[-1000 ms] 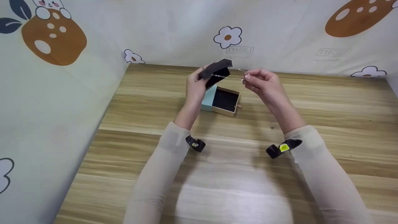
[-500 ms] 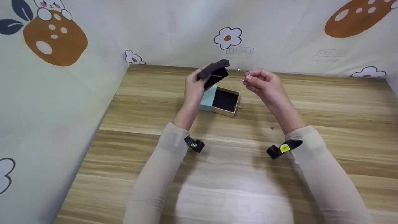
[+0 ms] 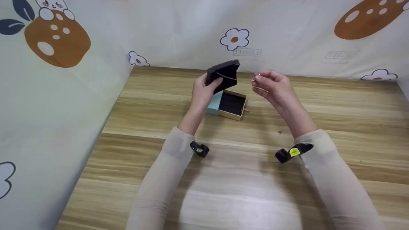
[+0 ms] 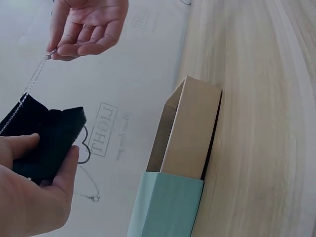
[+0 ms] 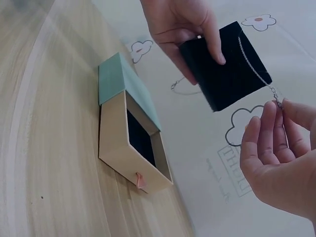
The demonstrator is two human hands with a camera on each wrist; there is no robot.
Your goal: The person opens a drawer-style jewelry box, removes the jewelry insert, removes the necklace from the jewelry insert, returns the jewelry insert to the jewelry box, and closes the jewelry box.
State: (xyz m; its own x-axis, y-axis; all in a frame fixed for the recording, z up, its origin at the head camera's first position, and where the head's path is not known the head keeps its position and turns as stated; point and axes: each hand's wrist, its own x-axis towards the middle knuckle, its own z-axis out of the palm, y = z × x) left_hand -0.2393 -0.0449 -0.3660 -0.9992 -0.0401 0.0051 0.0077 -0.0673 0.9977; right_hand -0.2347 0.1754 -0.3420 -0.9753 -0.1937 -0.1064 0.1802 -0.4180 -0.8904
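My left hand (image 3: 201, 89) grips a black jewelry box insert pad (image 5: 232, 69) with the thumb across its face, raised above the table. A thin silver chain (image 5: 249, 58) runs over the pad's face and past its corner to my right hand (image 3: 273, 83). There the thumb and fingertips pinch the chain's end, a little to the right of the pad, while the other fingers curve loosely. Behind the pad dangles the other end of the chain, with a small clasp (image 4: 95, 198) showing in the left wrist view.
Below the hands on the wooden table (image 3: 243, 175) stands a jewelry box: a tan drawer (image 5: 148, 168) with a black lining and small pink pull tab, partly slid out of a mint-green sleeve (image 4: 170, 202). A patterned cloth wall (image 3: 191, 32) rises behind the table.
The pad has turned in my left hand so its face shows more, and the thumb now lies on that face. My right hand has hardly moved, still pinching the chain.
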